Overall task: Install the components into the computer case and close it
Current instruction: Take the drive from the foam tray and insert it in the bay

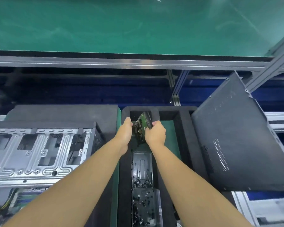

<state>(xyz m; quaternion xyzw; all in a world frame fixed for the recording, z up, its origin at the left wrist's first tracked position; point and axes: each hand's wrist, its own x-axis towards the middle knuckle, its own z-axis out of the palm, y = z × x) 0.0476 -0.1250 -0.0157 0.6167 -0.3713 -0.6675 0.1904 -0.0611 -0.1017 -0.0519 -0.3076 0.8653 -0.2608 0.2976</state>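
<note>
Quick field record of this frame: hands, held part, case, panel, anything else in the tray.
left hand: grips circuit board's left edge
right hand: grips its right edge
circuit board: green, tilted, held over foam tray
foam tray: black, with compartments
computer case: open, left of tray
side panel: off the case, tilted, right of tray
small boxes: two in tray, holding small dark parts

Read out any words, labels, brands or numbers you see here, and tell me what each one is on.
None can be read.
On the circuit board, held by the left hand and right hand: any print is too small and blurred.
On the computer case: no legible marking.
On the side panel: no legible marking.
</note>
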